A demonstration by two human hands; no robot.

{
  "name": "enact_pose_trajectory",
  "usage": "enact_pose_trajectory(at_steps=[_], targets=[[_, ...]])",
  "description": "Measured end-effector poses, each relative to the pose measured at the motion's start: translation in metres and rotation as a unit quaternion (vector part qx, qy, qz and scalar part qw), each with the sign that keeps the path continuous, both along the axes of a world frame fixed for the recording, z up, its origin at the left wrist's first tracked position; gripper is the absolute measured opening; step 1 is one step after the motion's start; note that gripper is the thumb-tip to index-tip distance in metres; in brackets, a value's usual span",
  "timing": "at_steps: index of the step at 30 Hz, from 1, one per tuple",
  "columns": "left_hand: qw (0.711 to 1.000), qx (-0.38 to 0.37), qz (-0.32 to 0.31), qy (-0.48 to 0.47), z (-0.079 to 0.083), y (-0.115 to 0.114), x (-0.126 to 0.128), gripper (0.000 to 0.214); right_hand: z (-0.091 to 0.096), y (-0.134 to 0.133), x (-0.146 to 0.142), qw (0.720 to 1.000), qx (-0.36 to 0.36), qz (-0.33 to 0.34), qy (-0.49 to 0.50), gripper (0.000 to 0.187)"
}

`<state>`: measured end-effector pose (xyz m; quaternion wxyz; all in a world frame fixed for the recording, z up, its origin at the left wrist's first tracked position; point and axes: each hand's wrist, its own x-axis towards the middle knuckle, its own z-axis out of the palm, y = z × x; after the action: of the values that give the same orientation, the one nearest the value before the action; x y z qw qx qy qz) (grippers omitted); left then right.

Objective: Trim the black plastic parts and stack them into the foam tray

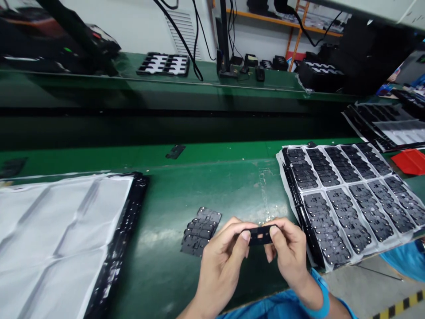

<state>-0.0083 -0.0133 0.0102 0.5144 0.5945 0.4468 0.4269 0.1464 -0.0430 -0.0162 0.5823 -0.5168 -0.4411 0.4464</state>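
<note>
Both my hands pinch one small flat black plastic part [260, 235] with cut-out windows, held level above the green table near its front edge. My left hand [221, 261] grips its left end with thumb and fingers closed. My right hand [288, 252] grips its right end the same way. Just left of my hands a short overlapping row of the same black parts [200, 230] lies on the table. To the right a tray [352, 197] lined with white film holds several compartments full of such parts.
A large black tray covered by a white sheet [63, 239] lies at the left. A single black part [175, 151] rests on the conveyor strip behind. More trays [164, 64], cables and dark equipment stand on the far bench. A red object [410, 160] sits at the right edge.
</note>
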Motion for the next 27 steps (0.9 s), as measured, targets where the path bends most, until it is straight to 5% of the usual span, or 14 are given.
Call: enact_pose_trajectory(at_steps=[6,12,20,27], targets=[[1.0,-0.028,0.004,-0.002,-0.002,-0.003,-0.005,0.022,0.003,0.005,0.001,0.997,-0.06,0.013,0.046,0.04],[0.99,-0.136,-0.031,-0.026,0.0,-0.004,-0.014,0.031,0.009,0.005,0.0,0.991,-0.109,0.052,0.057,0.044],[0.974,-0.218,-0.005,-0.06,0.002,-0.004,-0.026,0.037,0.01,0.002,-0.01,0.989,-0.115,0.088,0.004,0.04],[0.969,-0.231,0.037,-0.082,-0.013,-0.002,-0.039,0.032,0.005,0.0,-0.023,0.983,-0.098,0.139,-0.065,0.027]])
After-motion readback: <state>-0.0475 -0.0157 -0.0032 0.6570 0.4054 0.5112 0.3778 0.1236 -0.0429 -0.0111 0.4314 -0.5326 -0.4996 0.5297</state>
